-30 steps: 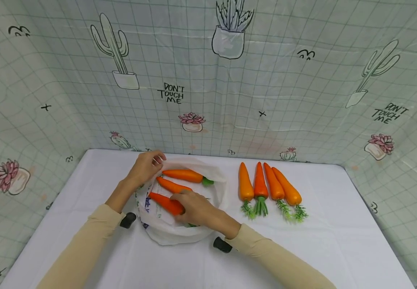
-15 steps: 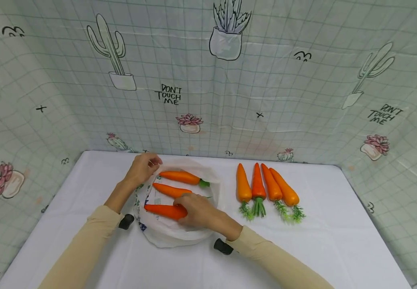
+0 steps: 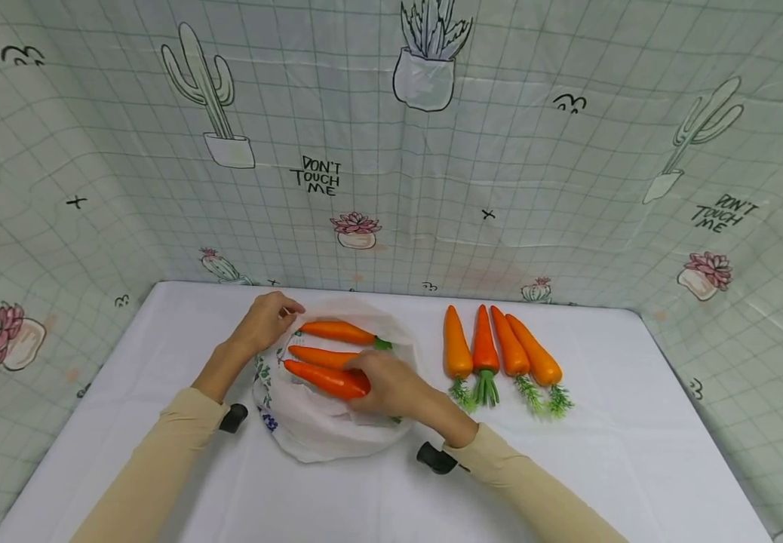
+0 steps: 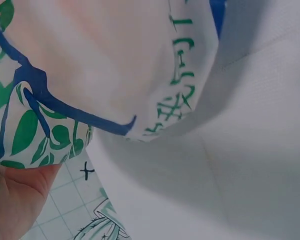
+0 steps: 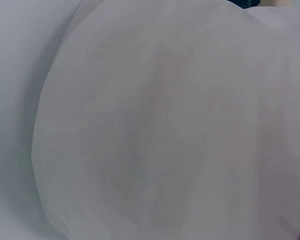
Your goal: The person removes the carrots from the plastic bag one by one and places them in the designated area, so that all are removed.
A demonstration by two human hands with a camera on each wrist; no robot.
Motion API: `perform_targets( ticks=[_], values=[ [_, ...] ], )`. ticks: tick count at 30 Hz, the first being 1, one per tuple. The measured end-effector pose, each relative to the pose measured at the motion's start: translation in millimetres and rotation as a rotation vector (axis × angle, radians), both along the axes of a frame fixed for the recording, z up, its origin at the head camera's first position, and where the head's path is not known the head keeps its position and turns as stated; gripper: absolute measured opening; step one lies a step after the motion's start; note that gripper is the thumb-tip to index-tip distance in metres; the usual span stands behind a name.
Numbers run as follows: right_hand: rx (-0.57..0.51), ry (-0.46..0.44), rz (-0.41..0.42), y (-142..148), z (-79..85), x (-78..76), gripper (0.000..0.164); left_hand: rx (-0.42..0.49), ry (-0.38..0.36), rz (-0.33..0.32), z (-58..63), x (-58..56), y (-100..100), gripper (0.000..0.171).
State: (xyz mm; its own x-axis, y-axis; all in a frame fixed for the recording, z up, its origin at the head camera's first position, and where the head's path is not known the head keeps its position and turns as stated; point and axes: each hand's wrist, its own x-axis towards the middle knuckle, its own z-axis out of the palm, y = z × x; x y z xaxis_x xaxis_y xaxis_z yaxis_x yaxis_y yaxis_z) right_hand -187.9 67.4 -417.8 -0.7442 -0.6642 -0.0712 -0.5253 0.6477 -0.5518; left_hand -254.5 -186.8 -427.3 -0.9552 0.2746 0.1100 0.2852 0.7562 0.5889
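A white plastic bag with green and blue print lies with its mouth spread wide in the head view. Its far left rim is pinched by my left hand, also seen at the printed bag edge in the left wrist view. Inside the bag, my right hand grips a red-orange carrot by its thick end, the tip pointing left. Beyond it lie an orange carrot and another carrot with a green top. Bag film fills most of the right wrist view and hides the fingers.
Several carrots with leafy green tops lie side by side on the white table, right of the bag. A patterned cloth with cactus drawings hangs behind and along both sides.
My right hand has moved to the right with the red-orange carrot, whose tip now sits closer to the middle carrot than half a second ago. My left hand stays at the bag's rim.
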Motion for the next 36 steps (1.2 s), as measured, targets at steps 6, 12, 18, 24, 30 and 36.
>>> perform_targets(
  ticks=[6,12,18,24,30,36],
  values=[
    [-0.069,0.009,-0.008,13,5.3,-2.6,0.052,-0.01,-0.049,0.001,2.0,0.5,0,0.021],
    [-0.187,0.04,-0.044,21,10.0,-6.4,0.049,-0.007,-0.037,-0.003,2.1,2.1,2,0.023],
    [-0.317,0.035,-0.128,27,14.1,-10.0,0.055,0.01,-0.024,0.003,2.5,5.7,2,0.025],
    [-0.47,0.0,-0.247,34,15.3,-15.2,0.056,0.032,0.008,0.008,3.5,11.0,3,0.027],
    [-0.639,-0.146,-0.407,42,18.2,-19.9,0.053,0.044,0.033,0.019,4.7,15.0,4,0.028],
    [-0.731,-0.254,-0.489,52,24.4,-23.0,0.054,0.059,0.069,0.024,4.2,19.9,3,0.026]
  ],
)
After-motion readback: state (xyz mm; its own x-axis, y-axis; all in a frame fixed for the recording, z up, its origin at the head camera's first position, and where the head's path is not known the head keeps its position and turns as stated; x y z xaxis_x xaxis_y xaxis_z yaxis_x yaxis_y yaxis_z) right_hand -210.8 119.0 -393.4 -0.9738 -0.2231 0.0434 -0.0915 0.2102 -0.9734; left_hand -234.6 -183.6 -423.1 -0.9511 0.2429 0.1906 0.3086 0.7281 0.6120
